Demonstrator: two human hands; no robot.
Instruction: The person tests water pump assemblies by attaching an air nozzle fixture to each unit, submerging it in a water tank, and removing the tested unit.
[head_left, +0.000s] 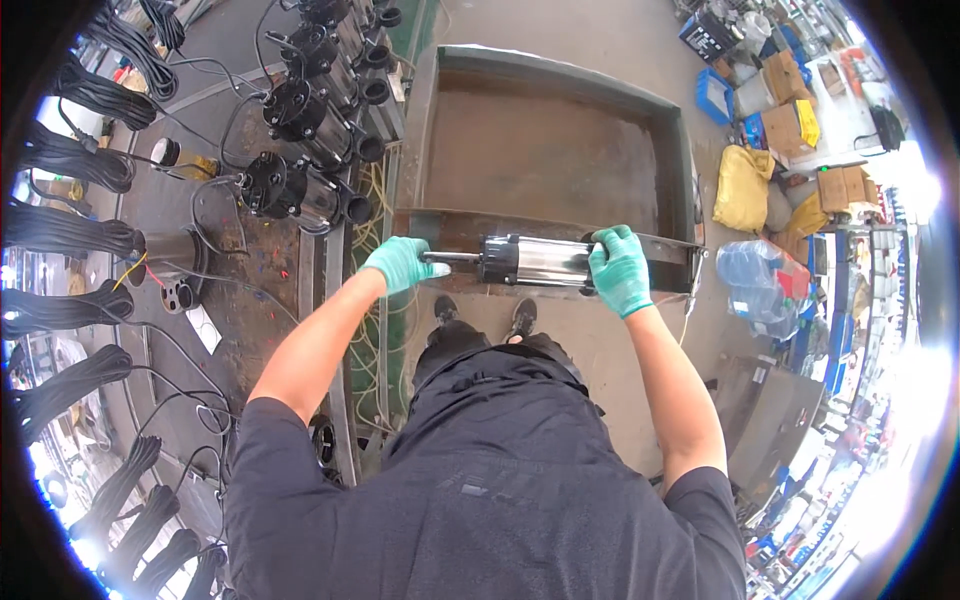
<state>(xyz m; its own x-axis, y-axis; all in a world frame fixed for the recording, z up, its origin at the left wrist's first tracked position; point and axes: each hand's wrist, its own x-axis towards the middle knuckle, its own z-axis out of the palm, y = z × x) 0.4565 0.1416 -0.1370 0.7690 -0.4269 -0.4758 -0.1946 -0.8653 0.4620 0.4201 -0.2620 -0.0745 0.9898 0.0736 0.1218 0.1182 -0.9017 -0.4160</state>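
A shiny steel pump body (545, 261) with black ends lies level between my hands, over the near edge of a metal tank. My left hand (400, 264), in a green glove, is closed around the thin rod (455, 257) that sticks out of its left end. My right hand (620, 270), gloved the same way, wraps the black right end, so most of that end is hidden. The tank (683, 150) is shallow and rectangular, with brownish liquid or a brown-stained bottom; I cannot tell which.
On the left, a row of similar steel pumps (285, 187) with black tops stands along a workbench (262, 270). Coiled black cables (70, 228) hang beyond. Pale hoses (372, 330) run along the bench's near side. A yellow sack (744, 188) and a blue crate (714, 96) sit on the right.
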